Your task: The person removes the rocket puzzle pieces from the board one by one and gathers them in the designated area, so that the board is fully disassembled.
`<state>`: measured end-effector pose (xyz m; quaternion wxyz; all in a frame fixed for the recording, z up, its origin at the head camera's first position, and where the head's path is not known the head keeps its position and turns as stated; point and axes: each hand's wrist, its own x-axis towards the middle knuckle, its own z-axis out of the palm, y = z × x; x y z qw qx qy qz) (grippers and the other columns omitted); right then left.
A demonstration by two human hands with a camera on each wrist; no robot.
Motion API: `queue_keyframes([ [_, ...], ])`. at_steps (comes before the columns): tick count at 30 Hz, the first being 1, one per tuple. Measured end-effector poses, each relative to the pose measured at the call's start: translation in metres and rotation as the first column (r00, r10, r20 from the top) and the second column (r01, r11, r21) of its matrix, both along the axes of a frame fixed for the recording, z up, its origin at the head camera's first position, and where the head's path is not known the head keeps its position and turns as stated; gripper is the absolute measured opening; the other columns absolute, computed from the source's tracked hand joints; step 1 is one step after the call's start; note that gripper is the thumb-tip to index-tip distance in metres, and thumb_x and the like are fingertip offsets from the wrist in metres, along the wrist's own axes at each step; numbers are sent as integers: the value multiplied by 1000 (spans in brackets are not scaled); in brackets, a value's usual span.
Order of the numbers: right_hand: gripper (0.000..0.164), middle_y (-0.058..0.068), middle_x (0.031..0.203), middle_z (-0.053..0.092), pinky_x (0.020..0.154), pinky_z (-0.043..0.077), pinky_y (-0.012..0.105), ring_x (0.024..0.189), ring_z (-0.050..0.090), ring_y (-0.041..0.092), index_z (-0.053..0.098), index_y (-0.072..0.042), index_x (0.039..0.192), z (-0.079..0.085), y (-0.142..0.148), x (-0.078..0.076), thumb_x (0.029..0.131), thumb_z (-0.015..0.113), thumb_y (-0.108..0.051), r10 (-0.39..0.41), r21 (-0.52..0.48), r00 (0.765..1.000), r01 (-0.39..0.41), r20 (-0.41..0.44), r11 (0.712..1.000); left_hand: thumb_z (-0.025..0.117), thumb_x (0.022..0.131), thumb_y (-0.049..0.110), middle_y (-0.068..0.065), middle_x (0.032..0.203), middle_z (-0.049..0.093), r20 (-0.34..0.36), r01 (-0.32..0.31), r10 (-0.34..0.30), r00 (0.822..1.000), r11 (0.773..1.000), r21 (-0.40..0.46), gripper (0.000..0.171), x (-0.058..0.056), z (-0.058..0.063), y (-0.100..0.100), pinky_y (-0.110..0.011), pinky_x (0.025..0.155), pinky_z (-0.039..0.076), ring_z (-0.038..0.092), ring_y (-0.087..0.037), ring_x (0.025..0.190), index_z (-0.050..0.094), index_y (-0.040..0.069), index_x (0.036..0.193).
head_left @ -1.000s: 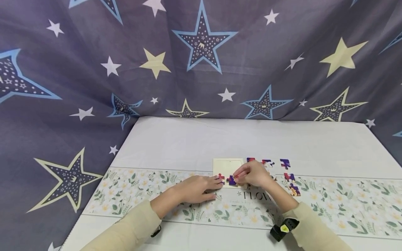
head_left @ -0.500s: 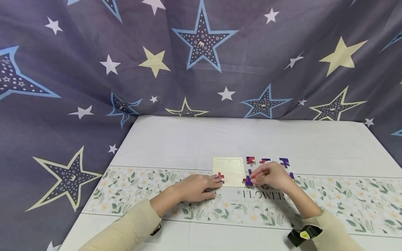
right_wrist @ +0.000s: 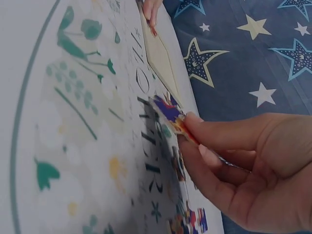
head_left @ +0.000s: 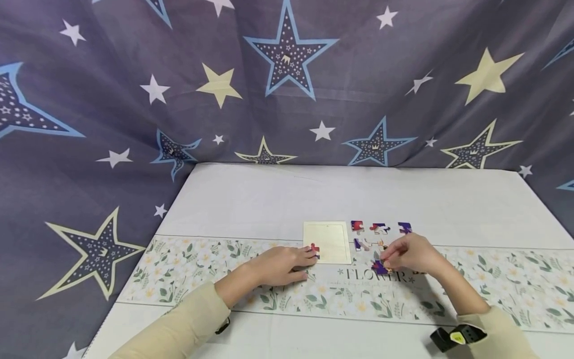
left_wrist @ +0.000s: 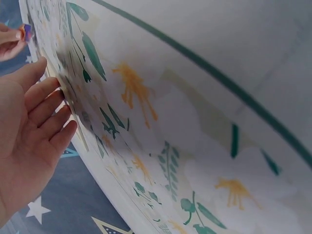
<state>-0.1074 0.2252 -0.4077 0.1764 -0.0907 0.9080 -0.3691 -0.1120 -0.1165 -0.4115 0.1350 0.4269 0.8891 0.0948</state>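
My right hand (head_left: 412, 254) pinches a purple jigsaw piece (head_left: 380, 268) with an orange part between thumb and fingertips. It holds the piece over the printed lettering, right of the cream puzzle tray (head_left: 331, 238). In the right wrist view the jigsaw piece (right_wrist: 168, 113) is tilted, its one end between thumb and forefinger. My left hand (head_left: 284, 265) lies with fingers extended at the tray's lower left corner, fingertips at a red jigsaw piece (head_left: 315, 248) inside it. The left wrist view shows the left palm (left_wrist: 29, 122) with loosely straight fingers.
Several loose jigsaw pieces lie right of the tray, including a red one (head_left: 357, 226) and a purple one (head_left: 405, 227); my right hand hides some. A floral printed band (head_left: 498, 284) crosses the white table (head_left: 251, 199). A starry curtain (head_left: 287, 114) hangs behind.
My right hand has carried the purple jigsaw piece from over the tray to the right, past its edge. My left hand has stayed at the tray's corner.
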Motion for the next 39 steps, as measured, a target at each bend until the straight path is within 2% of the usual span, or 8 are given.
queue_keyframes([
  [4,15,0,71,71,57,48,27,63,60,11,75,-6,85,2,5,1,75,80,-15,6,83,998,-1,-60,997,55,98,32,-1,144,51,2,3,-3,1000,1000,9,45,-1,1,0,-40,112,42,44,-18,139,52,14,139],
  [8,16,-1,67,70,54,46,28,59,57,11,74,-7,82,3,8,2,74,82,-18,-23,139,995,36,-98,990,55,98,32,-1,144,51,-2,2,-2,1000,1000,1,45,-1,1,0,-39,112,42,44,-17,139,52,15,139],
  [19,12,-2,63,65,48,43,28,56,52,12,73,-8,75,0,9,5,72,83,-15,-59,155,987,82,-151,985,55,98,31,-1,144,52,14,-6,6,1000,1000,-1,45,-1,1,1,-39,112,42,44,-17,139,51,15,140],
  [30,9,-1,64,67,48,43,28,55,53,12,74,-7,75,-2,9,5,73,81,-13,-81,164,985,106,-154,981,55,98,31,-1,145,51,10,-13,13,1000,1000,-7,45,0,0,1,-40,112,42,44,-17,139,52,16,140],
  [39,10,0,68,69,49,43,26,56,53,11,75,-7,79,5,8,3,77,78,-16,-68,194,982,102,-175,976,54,98,31,0,144,51,5,-12,12,1000,1000,-4,45,0,-1,1,-39,112,42,44,-17,139,51,15,140],
])
